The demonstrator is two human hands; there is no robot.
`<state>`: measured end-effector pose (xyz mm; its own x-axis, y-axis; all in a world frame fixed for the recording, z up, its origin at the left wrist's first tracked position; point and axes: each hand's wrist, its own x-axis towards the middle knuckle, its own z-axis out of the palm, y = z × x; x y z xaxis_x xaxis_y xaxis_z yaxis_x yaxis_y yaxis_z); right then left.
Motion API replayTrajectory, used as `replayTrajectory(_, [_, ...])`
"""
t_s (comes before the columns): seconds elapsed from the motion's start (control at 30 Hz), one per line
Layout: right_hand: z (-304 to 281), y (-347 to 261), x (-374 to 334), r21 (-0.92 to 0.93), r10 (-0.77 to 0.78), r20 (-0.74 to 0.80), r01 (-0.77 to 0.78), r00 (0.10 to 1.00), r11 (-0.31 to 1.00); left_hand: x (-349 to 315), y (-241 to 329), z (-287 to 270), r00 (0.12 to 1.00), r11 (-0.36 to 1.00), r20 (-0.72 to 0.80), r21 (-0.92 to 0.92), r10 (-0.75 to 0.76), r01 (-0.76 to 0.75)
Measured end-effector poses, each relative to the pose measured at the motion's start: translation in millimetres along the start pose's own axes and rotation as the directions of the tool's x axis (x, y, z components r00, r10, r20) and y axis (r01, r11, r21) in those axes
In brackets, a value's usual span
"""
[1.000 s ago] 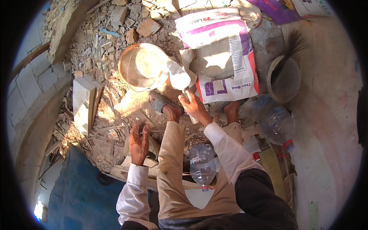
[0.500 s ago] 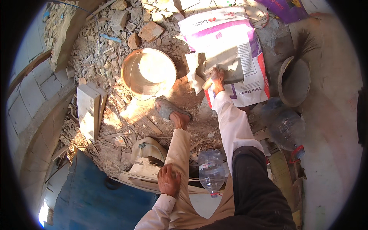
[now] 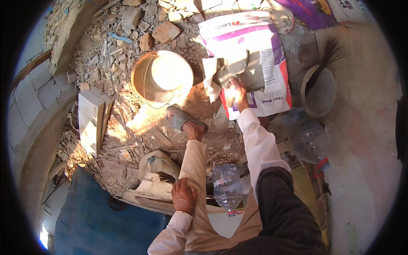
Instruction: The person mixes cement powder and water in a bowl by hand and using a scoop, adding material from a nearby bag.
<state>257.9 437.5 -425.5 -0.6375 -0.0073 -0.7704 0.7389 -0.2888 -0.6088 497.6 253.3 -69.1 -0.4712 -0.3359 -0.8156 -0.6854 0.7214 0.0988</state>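
Observation:
My right hand point(image 3: 238, 95) is closed around the wooden handle of a trowel point(image 3: 230, 102). Its grey, powder-covered blade appears to sit inside the torn opening of a white and purple paper bag point(image 3: 272, 51). Grey powder point(image 3: 255, 76) shows in that opening, and a torn paper flap point(image 3: 210, 78) sticks out on the left side. Over my left knee lies my left hand point(image 3: 184, 196), holding nothing, its fingers draped on the trouser leg. A round bucket point(image 3: 140, 87) with a wire handle stands left of the bag, pale inside.
Rubble and broken bricks point(image 3: 166, 32) cover the ground at the far left. A pale block point(image 3: 90, 123) stands left of the bucket. Clear plastic bottles point(image 3: 227, 187) lie near my legs. Right of the bag is a shallow bowl point(image 3: 321, 95) with a bristle brush point(image 3: 331, 53).
My right hand has turned the trowel, and the grey blade now shows higher in the bag's opening, tilted up. My left hand stays on the knee; the whole view has shifted slightly.

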Motion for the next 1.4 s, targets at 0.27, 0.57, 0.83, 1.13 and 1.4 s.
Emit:
replayTrajectory(0.27, [11,-52,-86,-0.329,0.068,-0.081,-0.091,0.994,0.940,0,-7,1,1.000,0.993,-0.006,-0.117,-0.015,0.014])
replayTrajectory(0.57, [24,-19,-103,-0.591,0.063,0.283,0.122,0.957,0.797,2,-9,8,1.000,0.984,-0.005,-0.179,-0.018,0.017])
replayTrajectory(0.83, [113,15,-50,-0.668,-0.103,0.739,0.744,0.665,0.015,4,-13,12,0.997,0.974,0.038,-0.214,-0.062,0.069])
replayTrajectory(1.13, [216,-10,-57,-0.935,0.213,0.355,0.341,0.910,0.102,2,-30,12,0.995,0.973,0.073,-0.214,-0.074,0.088])
replayTrajectory(1.4, [233,-22,-73,-0.900,0.152,0.405,0.422,0.902,-0.107,2,-29,11,0.992,0.976,0.090,-0.192,-0.091,0.106])
